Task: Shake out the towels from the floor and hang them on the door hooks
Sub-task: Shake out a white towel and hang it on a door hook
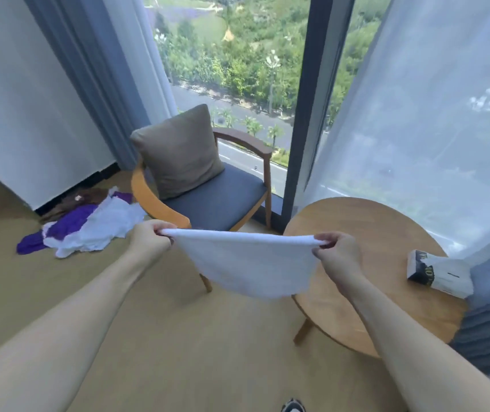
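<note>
Left hand (148, 237) and right hand (337, 254) pinch a small white towel (249, 263) taut before the wooden armchair (208, 197), round wooden table (365, 227) rightward (tissue-pack (439, 275) lettering unreadable).

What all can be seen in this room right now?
towel: one, white, held stretched in the air between both hands
pile: one heap, white, purple and brown cloths, on the floor left of the chair
chair: one, wooden with grey seat, by the window
cushion: one, brown, upright on the chair
table: one, round, wooden, right
tissue pack: one, white and black, on the table
curtains: sheer white and grey-blue, both sides
shoe: one, bottom edge
left hand: pinches towel's left corner
right hand: pinches towel's right corner
</note>
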